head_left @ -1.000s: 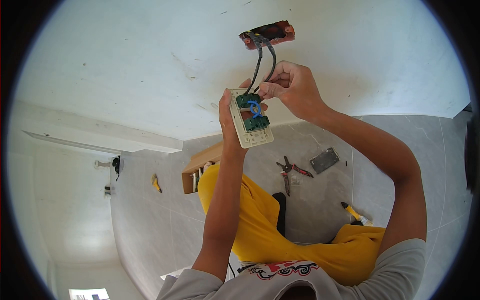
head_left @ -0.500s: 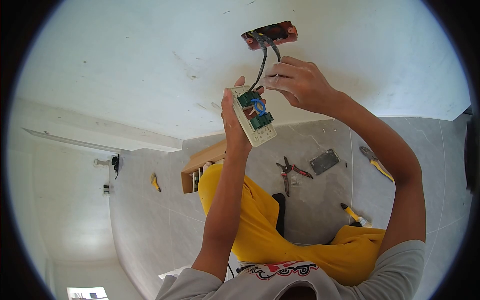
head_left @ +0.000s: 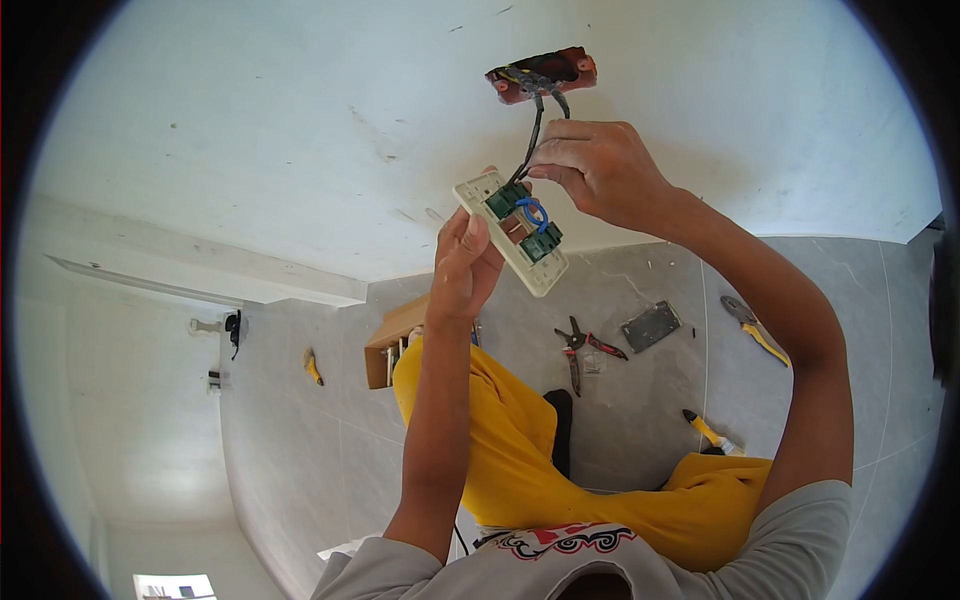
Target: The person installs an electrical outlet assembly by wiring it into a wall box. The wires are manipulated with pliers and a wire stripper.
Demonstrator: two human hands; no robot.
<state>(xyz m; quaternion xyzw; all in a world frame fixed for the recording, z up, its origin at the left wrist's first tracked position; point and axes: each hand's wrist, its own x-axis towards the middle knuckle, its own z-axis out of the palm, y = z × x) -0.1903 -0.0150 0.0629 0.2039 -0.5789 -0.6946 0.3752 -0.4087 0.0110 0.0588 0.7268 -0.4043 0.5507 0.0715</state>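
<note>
My left hand [head_left: 466,262] grips a cream wall socket plate [head_left: 489,190] by its edge, its back turned toward me. Green terminal blocks [head_left: 541,243] and a loop of blue wire [head_left: 533,213] show on that back. Dark wires [head_left: 535,130] run from a reddish-brown wall box [head_left: 507,88] down to the upper terminal block. My right hand [head_left: 603,172] is closed, with thumb and fingers pinching at a dark wire just above the plate. Its fingertips partly hide the wire.
On the grey tiled floor lie wire strippers [head_left: 573,345], a dark rectangular plate [head_left: 651,327], yellow-handled pliers [head_left: 757,333] and a yellow-handled brush [head_left: 708,429]. A cardboard box [head_left: 385,352] stands beside my knee. Another yellow-handled tool [head_left: 313,366] lies at the left.
The socket plate has shifted slightly right and tilted, and my left hand has changed its hold to lower on the edge. My right hand has stayed close to the wires, slightly lower.
</note>
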